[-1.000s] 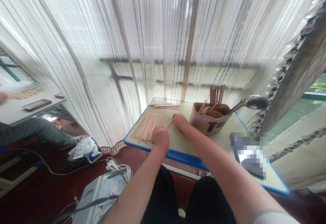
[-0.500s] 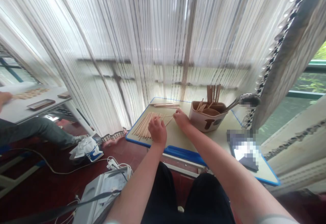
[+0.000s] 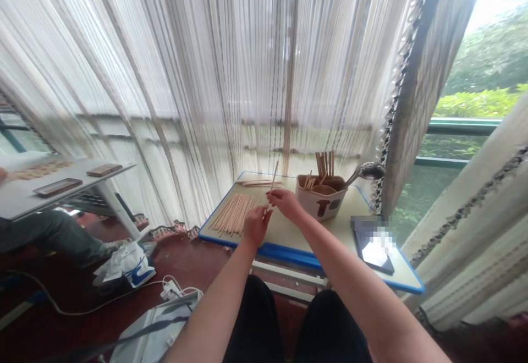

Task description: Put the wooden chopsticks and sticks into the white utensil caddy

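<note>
Wooden chopsticks [image 3: 274, 174] stand nearly upright above the table; I cannot tell whether it is one or a pair. My right hand [image 3: 284, 201] pinches them around the middle. Close below, my left hand [image 3: 256, 224] has its fingers closed at their lower end, partly hidden. A fanned row of chopsticks [image 3: 233, 214] lies on the table just left of my left hand. Farther back lies a smaller bunch of chopsticks [image 3: 258, 182]. Beside my right hand is a white utensil holder [image 3: 309, 201] with wooden utensils and a metal ladle [image 3: 371, 170].
The cream table [image 3: 284, 234] has a blue edge. A dark tablet [image 3: 373, 247] lies at its right. Sheer curtains [image 3: 185, 77] hang behind. At the left, another person's leg [image 3: 53, 236] shows under a white table [image 3: 20, 198]. A grey box [image 3: 148, 330] and cables are on the floor.
The held chopsticks have gone from lying low and slanted between my hands to nearly upright. My hands have come closer together. The view has shifted toward the right.
</note>
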Demonstrator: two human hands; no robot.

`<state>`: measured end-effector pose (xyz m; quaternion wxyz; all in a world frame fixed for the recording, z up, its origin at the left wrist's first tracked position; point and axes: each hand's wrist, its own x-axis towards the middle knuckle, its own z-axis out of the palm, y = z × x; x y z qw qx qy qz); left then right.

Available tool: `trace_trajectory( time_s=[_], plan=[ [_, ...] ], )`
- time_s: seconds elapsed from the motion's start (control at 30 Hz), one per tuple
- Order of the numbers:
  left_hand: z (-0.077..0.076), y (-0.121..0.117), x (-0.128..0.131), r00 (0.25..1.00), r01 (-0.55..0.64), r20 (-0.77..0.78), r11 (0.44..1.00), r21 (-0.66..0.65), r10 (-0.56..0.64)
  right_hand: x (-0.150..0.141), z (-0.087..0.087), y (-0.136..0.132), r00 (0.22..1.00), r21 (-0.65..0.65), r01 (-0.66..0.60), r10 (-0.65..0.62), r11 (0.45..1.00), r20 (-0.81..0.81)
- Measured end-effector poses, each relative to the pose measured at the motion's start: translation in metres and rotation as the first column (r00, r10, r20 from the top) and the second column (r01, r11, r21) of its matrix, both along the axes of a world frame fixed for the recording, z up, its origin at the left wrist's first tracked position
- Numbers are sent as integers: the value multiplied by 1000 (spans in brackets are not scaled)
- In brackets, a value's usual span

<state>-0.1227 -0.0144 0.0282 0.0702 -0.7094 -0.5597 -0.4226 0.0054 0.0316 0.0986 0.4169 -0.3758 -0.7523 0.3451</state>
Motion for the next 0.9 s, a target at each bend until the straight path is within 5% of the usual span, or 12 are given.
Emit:
trace_trajectory(
  time_s=[0.23,0.43,0.6,0.77,0.9],
  plan=[
    [1,-6,2,992,-36,-123,999,-26,33,19,11,-19,999,16,48,-48,999,22],
    [-1,-4,3,984,-65,-170,997,-30,59,37,41,-26,979,40,125,-116,991,-170],
    [-2,-4,8,984,-41,-177,999,-16,38,54,66,-31,979,83,116,-100,990,-177],
    [1,-7,24,974,92,-203,995,-46,-99,84,113,-24,961,185,183,-136,966,-239],
    [9,8,48,990,126,-54,991,-51,-128,117,157,-9,938,330,316,-242,889,-246]
  ],
)
